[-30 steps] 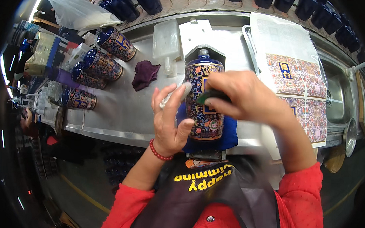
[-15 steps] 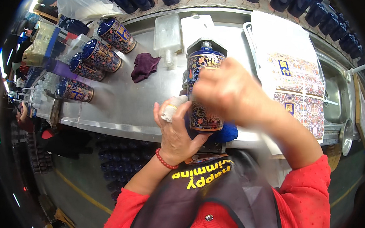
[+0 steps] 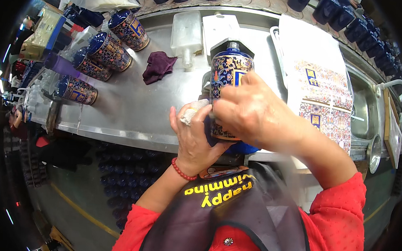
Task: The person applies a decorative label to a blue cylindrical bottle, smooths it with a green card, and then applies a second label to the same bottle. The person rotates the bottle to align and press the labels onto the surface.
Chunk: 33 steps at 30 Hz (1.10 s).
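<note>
A dark blue ceramic bottle [image 3: 229,70] with a gold and multicoloured pattern stands upright in front of me at the near edge of a steel bench [image 3: 133,108]. My left hand [image 3: 193,141] cups its lower left side and has a small white wad pinched between the fingers. My right hand [image 3: 249,112] lies over the bottle's front, fingers pressed against the patterned band. The bottle's lower half is hidden behind both hands.
Three finished patterned bottles [image 3: 107,52] lie on their sides at the left. A maroon cloth [image 3: 158,66] and a clear plastic container [image 3: 187,34] sit behind. Printed decal sheets [image 3: 323,93] lie to the right, beside a sink [image 3: 363,111]. Plain blue bottles line the back.
My right hand has slid down and across the bottle's front. My left hand has closed in against the bottle's side. The view has tilted slightly.
</note>
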### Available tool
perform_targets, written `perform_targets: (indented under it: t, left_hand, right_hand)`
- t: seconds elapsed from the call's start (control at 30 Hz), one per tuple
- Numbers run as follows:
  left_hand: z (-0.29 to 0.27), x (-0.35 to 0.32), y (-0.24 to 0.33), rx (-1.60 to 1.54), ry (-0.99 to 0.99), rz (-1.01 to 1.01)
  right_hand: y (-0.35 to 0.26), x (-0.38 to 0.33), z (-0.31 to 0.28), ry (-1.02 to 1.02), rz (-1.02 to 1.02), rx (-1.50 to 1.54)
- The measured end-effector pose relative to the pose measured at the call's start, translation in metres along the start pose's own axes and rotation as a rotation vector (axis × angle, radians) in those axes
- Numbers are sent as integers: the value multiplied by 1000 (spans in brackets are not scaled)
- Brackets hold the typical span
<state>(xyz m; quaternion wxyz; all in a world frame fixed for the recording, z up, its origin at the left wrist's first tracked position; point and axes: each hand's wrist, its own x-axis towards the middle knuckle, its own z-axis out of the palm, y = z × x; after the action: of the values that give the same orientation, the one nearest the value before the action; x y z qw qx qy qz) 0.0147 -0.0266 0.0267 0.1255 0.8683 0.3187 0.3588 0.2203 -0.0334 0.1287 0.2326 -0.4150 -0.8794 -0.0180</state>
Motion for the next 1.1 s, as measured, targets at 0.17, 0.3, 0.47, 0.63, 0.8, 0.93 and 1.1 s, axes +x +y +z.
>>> perform_targets:
  t: [0.17,0.3,0.47,0.63,0.8,0.93,1.1]
  left_hand:
    - [-3,0,1,16,-43,-21]
    - [-1,3,0,32,-4,-4]
    - [-1,-1,-6,45,-34,2]
    - [5,-5,-11,-16,-35,4]
    - [0,-1,-9,-19,-77,-3]
    - [-2,-1,-6,55,-94,18]
    - [0,-4,-14,-21,-118,2]
  right_hand:
    - [27,2,8,313,125,-353]
    - [3,-10,4,112,64,148]
    - [13,-13,6,230,97,-217]
    - [21,-27,14,347,240,449]
    - [6,-47,15,324,-33,87]
    - [21,-51,13,281,603,930]
    - [16,-63,24,430,25,239]
